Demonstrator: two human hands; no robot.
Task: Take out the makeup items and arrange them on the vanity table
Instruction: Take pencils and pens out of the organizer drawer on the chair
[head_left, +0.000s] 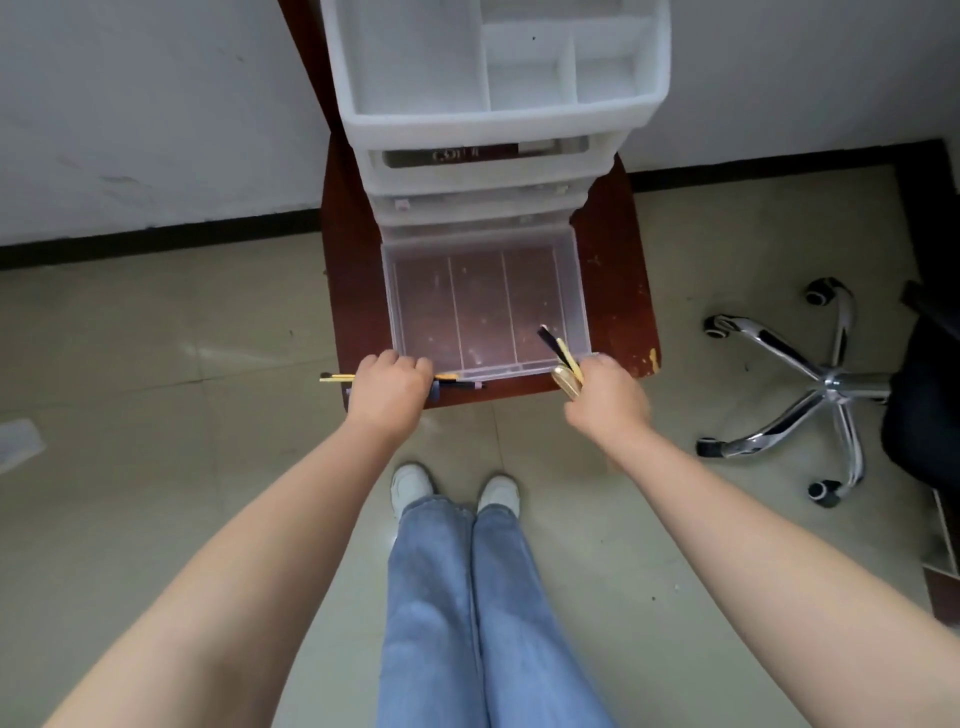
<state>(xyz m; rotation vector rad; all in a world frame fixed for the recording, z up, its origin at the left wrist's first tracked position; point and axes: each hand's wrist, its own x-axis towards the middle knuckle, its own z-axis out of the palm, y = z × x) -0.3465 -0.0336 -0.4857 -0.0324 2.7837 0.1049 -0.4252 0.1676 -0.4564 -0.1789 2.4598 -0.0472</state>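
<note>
Makeup items split between both hands. Left hand (390, 391) is fisted around a bundle of slim brushes and pencils (457, 383), held crosswise; tips poke out both sides of the fist, yellow and dark ends on the outer side, pinkish and dark ends on the inner side. Right hand (607, 395) is curled around a gold tube (565, 383) plus a thin yellow stick and a black stick (549, 340) that angle up and away from the knuckles over the drawer's near right corner.

Between the two hands and just beyond them: clear plastic drawer (488, 306), pulled fully out, three long compartments divided by thin walls, nothing visible inside. Left knuckles sit at its front left corner, right hand at its front right corner; can't tell if either touches the rim.

Drawer belongs to a white plastic organizer tower (498, 119) further out from the hands, open tray with compartments on top, closed drawers below. Tower sits on a dark red wooden table (613, 270), whose front edge runs just under both hands.

Below the arms: person's jeans and white shoes (413, 483) on beige tile floor (156, 364). Out past the right hand, well apart: chrome five-star chair base (826, 384) on casters. White wall behind the tower.
</note>
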